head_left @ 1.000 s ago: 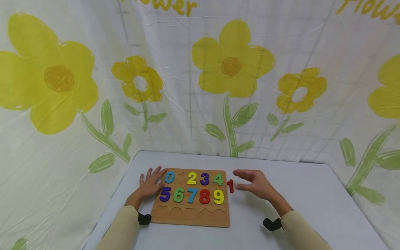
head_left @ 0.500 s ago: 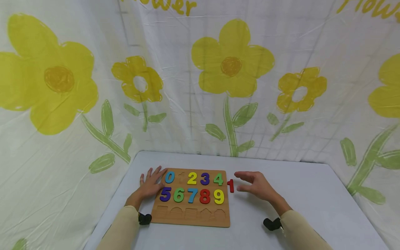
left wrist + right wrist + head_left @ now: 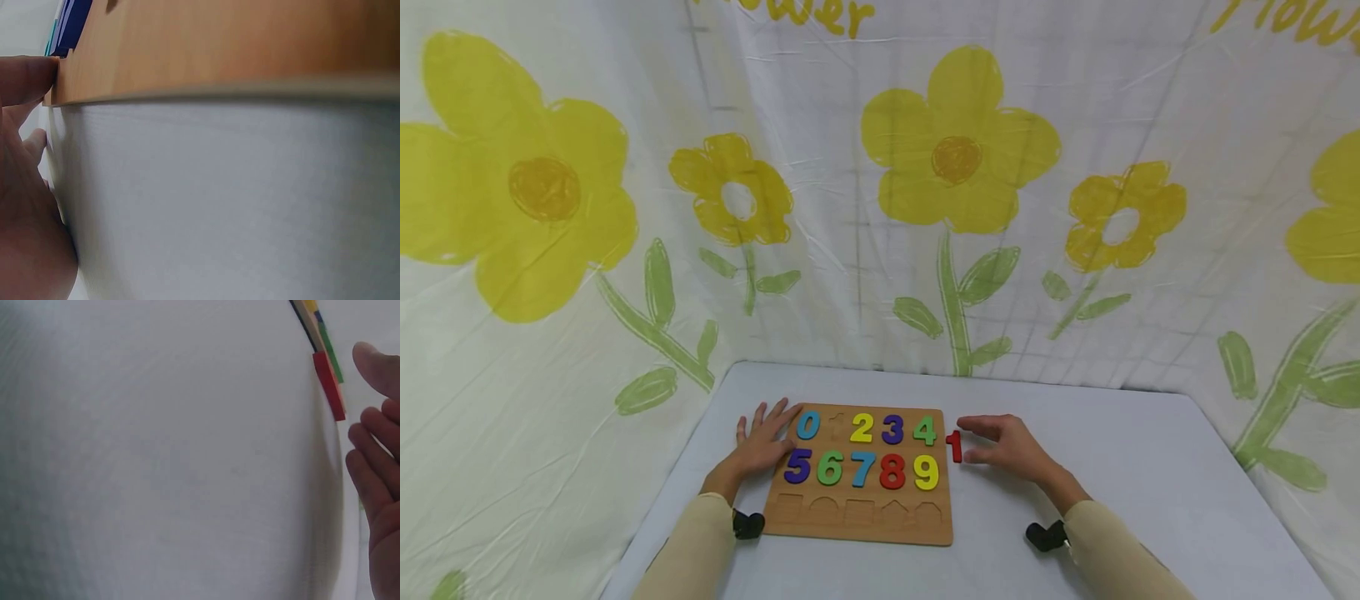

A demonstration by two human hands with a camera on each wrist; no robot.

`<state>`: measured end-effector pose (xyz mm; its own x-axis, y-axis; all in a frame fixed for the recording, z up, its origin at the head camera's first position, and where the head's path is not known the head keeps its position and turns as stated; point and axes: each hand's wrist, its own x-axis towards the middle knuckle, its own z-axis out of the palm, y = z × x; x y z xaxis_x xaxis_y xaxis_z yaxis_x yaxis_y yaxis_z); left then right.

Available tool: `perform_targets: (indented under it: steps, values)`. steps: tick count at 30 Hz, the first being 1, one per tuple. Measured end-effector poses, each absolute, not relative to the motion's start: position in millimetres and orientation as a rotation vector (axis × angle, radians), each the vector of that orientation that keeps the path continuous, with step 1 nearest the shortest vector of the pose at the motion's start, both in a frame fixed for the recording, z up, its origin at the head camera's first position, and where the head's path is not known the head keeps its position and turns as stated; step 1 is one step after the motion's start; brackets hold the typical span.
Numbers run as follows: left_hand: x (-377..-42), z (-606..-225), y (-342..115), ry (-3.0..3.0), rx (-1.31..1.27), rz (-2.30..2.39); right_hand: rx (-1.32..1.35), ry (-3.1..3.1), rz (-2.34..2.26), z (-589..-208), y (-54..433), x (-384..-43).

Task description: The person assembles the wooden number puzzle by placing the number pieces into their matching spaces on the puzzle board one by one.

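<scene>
A wooden number puzzle board (image 3: 910,532) lies on the white table, with colourful digits in two rows; the recess for 1 (image 3: 836,425) in its top row holds no piece. My left hand (image 3: 762,446) rests on the board's left edge, fingers spread, its thumb near the purple 5 (image 3: 797,466). Just off the right edge, the red number 1 (image 3: 955,447) lies on the table. Beside it is my right hand (image 3: 1011,447), thumb and fingers apart. In the right wrist view a gap shows between the thumb (image 3: 378,370) and the red piece (image 3: 329,386).
Along the board's lower part run several shallow shape recesses (image 3: 859,512). White table surface (image 3: 1135,467) stretches to the right. A curtain (image 3: 820,317) printed with yellow flowers hangs behind the table's back edge.
My right hand has moved slightly left and closer to the red number 1 over the last half second. The left hand, the board and the red piece stay in place.
</scene>
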<state>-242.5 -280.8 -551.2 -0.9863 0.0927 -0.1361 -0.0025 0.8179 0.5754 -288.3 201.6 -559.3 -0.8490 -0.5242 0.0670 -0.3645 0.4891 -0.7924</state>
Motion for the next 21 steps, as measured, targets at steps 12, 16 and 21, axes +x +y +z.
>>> perform_targets:
  steps: [12, 16, 21]
  values:
    - [-242.8, -553.0, -281.0, 2.837, 0.066, 0.906, -0.782, 2.603, -1.201, -562.7, 195.8, -292.0]
    - [-242.7, -552.9, -280.8, 2.837, 0.066, 0.901, -0.813, 2.628, -1.141, -563.1, 194.0, -292.0]
    - [-242.4, -552.1, -280.6, 2.838, 0.063, 0.908, -0.83, 2.635, -1.085, -560.5, 192.1, -291.1]
